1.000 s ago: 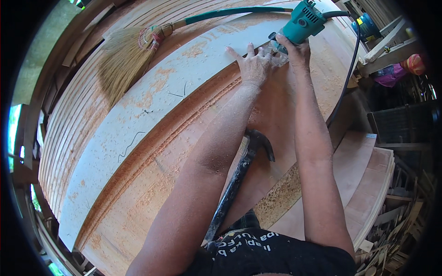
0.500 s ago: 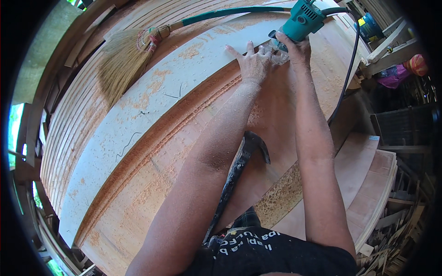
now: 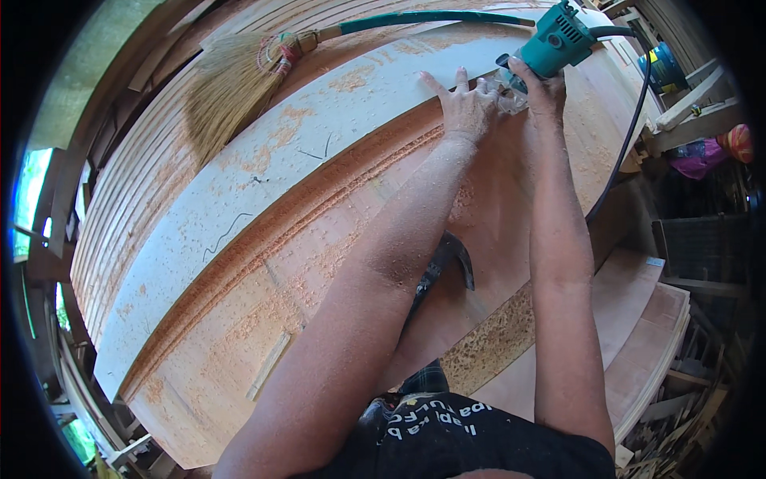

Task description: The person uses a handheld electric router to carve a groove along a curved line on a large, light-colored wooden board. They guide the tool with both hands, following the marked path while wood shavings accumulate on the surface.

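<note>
My right hand (image 3: 545, 94) is closed round the lower body of a green corded trim router (image 3: 562, 40), with the thumb against its side. The router's clear base guard (image 3: 511, 92) rests near the curved edge of a white template board (image 3: 263, 160). Beside it, my left hand (image 3: 469, 112) lies with its fingers spread on that edge and holds nothing. Under the template is a reddish wood panel (image 3: 319, 255), strewn with shavings, and a groove follows the curve. The router bit is hidden.
A broom (image 3: 239, 92) lies across the far boards. Partly under my left forearm is a claw hammer (image 3: 451, 263), and a thin wood strip (image 3: 269, 366) lies nearby. The black power cord (image 3: 634, 140) hangs at the right. Stacked curved panels (image 3: 646, 335) stand at the lower right.
The view has shifted slightly. The router and both hands sit further right in the picture, both holds unchanged. A thin wood strip now shows beside my left arm.
</note>
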Demonstrator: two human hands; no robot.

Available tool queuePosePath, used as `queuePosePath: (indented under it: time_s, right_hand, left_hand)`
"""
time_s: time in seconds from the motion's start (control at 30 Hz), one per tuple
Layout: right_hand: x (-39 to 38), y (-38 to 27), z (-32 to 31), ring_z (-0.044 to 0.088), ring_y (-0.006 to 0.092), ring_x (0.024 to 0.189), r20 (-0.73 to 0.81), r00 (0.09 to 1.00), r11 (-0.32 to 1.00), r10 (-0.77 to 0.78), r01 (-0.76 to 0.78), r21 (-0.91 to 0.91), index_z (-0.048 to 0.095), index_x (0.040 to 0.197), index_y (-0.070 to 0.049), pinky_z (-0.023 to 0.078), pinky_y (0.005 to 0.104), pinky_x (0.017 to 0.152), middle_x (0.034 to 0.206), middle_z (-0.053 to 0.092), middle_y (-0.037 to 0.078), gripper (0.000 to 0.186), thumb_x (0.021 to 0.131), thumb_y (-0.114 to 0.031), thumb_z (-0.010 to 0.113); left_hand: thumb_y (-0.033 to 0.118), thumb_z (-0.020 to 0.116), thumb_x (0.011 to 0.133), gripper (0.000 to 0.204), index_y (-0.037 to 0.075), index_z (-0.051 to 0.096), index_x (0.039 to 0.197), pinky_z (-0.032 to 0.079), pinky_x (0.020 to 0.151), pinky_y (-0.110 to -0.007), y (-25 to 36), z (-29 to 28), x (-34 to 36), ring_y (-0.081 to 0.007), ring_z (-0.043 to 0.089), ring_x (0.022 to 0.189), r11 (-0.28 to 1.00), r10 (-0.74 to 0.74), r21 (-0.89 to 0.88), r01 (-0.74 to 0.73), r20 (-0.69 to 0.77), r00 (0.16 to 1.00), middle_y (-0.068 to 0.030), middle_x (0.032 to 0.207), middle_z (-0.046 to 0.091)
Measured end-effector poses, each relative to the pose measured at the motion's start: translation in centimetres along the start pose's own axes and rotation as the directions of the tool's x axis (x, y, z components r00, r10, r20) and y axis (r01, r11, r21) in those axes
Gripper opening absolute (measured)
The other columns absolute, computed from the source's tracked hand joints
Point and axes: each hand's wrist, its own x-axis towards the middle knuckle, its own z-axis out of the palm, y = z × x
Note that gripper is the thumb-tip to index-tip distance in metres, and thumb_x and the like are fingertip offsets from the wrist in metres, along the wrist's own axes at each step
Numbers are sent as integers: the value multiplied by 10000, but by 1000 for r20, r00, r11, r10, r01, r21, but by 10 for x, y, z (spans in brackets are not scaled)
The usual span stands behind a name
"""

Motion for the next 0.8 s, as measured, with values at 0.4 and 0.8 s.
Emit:
queuePosePath:
  time_s: [0.4, 0.8]
  right_hand:
    - [6, -6, -2, 709, 259, 975, 28, 999, 1000, 25, -24, -15, 721, 1050, -59, 526, 388, 921, 1028, 744, 133, 667, 627, -551, 873]
    - [6, -6, -4, 711, 248, 977, 63, 997, 999, 49, -50, 12, 697, 1083, -42, 534, 383, 917, 1039, 740, 142, 726, 613, -566, 876]
  left_hand:
    - [475, 641, 915, 386, 405, 644, 1295, -11, 989, -917, 0, 15, 7, -364, 456, 1398, 991, -12, 135, 10, 16, 1000, 26, 1327, 660]
    - [338, 608, 921, 271, 288, 733, 1155, -13, 987, -930, 3, 22, 10, -375, 481, 1372, 1000, -1, 24, 2, -59, 998, 29, 1229, 705]
